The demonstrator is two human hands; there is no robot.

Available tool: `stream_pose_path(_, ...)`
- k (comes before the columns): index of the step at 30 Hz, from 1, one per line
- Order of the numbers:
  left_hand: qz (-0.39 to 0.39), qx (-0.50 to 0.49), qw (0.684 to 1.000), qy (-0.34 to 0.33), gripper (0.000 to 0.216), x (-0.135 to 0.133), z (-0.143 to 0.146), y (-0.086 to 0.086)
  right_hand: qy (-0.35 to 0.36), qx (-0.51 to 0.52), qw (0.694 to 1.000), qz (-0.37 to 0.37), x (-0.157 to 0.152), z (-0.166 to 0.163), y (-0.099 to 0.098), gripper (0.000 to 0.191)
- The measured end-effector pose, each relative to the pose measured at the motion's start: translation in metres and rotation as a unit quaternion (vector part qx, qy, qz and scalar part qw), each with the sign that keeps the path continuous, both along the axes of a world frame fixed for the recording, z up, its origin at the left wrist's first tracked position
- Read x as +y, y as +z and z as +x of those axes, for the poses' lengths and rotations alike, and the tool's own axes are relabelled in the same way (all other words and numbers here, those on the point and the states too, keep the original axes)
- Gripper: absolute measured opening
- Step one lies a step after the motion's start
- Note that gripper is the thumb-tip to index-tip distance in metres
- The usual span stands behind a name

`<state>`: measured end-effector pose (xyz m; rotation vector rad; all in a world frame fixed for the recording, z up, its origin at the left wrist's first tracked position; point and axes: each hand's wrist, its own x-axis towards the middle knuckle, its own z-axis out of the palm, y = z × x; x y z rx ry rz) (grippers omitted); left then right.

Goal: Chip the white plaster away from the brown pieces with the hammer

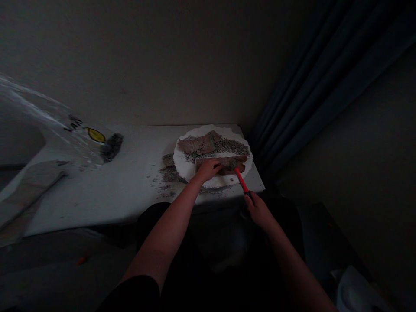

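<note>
My right hand (pixel 256 208) is closed round the dark grip of a hammer (pixel 241 178) with a red handle. The hammer's head is at the right part of a long brown piece of bark (pixel 224 162), apparently touching it. My left hand (pixel 209 169) grips the same bark near its middle, thumb and fingers bent against it. Under the bark lies a round white mat (pixel 180 165) with a wavy edge. Behind it, a second bark piece (pixel 198 144) and a heap of small grey stones (pixel 232 146) rest on the mat.
More bark scraps (pixel 170 174) and crumbs lie left of the mat on the white table (pixel 136 151). A clear plastic bag (pixel 86 134) with dark bits in its end sits at the left. A dark curtain (pixel 312 73) hangs at the right, beside the wall.
</note>
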<state>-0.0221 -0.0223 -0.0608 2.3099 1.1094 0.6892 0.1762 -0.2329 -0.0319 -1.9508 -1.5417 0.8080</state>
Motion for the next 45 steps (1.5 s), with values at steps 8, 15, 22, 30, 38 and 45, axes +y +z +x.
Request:
stream_pose_path(8, 0.009, 0.015, 1.0, 0.006, 0.027, -0.005, 0.003, 0.001, 0.003, 0.017, 1.0, 0.01, 0.0, 0.0, -0.001, 0.039)
stream_pose_path(15, 0.016, 0.018, 1.0, -0.004, 0.025, -0.003, 0.003, 0.0, 0.004, 0.017, 1.0, 0.004, 0.0, 0.0, 0.0, 0.039)
stream_pose_path(22, 0.045, 0.042, 0.998, -0.005, 0.023, -0.003, 0.003, -0.004, 0.005, 0.017, 1.0, -0.001, 0.0, 0.0, 0.0, 0.041)
stream_pose_path(30, 0.079, 0.066, 0.995, -0.012, 0.022, -0.009, 0.003, -0.006, 0.012, 0.021, 1.0, 0.01, -0.001, -0.002, 0.017, 0.037)
stream_pose_path(38, 0.091, 0.089, 0.992, -0.004, 0.033, -0.011, 0.005, -0.01, 0.036, 0.036, 0.998, 0.042, -0.005, -0.016, 0.055, 0.035)
stream_pose_path(45, 0.095, 0.079, 0.992, 0.003, 0.037, -0.01, 0.007, -0.015, 0.034, 0.015, 0.998, 0.05, 0.0, -0.02, 0.051, 0.032)
